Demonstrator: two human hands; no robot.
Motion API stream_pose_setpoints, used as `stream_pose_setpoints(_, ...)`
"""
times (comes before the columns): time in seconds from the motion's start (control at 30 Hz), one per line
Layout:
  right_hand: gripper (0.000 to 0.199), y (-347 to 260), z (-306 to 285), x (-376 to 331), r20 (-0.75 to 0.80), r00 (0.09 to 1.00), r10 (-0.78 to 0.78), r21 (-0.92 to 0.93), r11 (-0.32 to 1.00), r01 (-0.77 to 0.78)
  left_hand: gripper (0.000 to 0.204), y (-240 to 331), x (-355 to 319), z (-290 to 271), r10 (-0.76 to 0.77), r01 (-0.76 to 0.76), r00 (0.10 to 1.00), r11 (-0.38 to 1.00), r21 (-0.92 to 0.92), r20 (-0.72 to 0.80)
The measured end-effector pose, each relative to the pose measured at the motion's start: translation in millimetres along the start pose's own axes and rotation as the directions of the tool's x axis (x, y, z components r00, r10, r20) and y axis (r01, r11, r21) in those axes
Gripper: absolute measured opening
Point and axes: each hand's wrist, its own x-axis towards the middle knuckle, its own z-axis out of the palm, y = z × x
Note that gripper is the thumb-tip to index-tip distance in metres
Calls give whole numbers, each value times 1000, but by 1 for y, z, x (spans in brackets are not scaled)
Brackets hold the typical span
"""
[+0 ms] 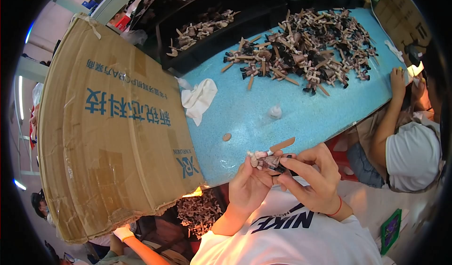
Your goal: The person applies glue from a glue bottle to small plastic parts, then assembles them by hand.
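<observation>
Near the table's front edge I hold a small toy figure [269,163] in front of my chest. It has a pale end on the left, a brownish body, dark feet and a tan, blade-shaped part sticking up to the right. My left hand [248,186] is closed around its pale end and underside. With bent fingers, my right hand [314,174] grips the dark end. Farther back on the blue tabletop [245,114] lies a large heap of similar figures [310,48], many with tan blades. A small tan piece [227,137] rests just beyond my left hand.
A tall cardboard sheet [113,123] walls off the left side. Beside it lies a crumpled white cloth [198,100]. Black trays [188,60] of figures stand at the back. A small clear object [275,112] sits mid-table. Another person [409,152] works at the right.
</observation>
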Motion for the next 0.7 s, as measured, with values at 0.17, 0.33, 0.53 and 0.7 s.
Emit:
stream_pose_setpoints(0.17,34,-1,1,-1,25,1000,-2,-20,1000,2,47,4,2,4,-48,47,999,999,22,17)
stream_pose_setpoints(0.33,33,5,8,-3,-58,998,-32,29,999,34,60,5,-3,-11,-96,96,991,995,8,89)
stream_pose_setpoints(0.53,36,6,11,-7,-55,998,26,93,995,-21,58,10,0,-5,-63,52,997,975,217,42)
stream_pose_setpoints(0.7,41,4,13,-5,-44,999,17,66,998,-14,58,12,-1,1,-65,55,997,973,226,37)
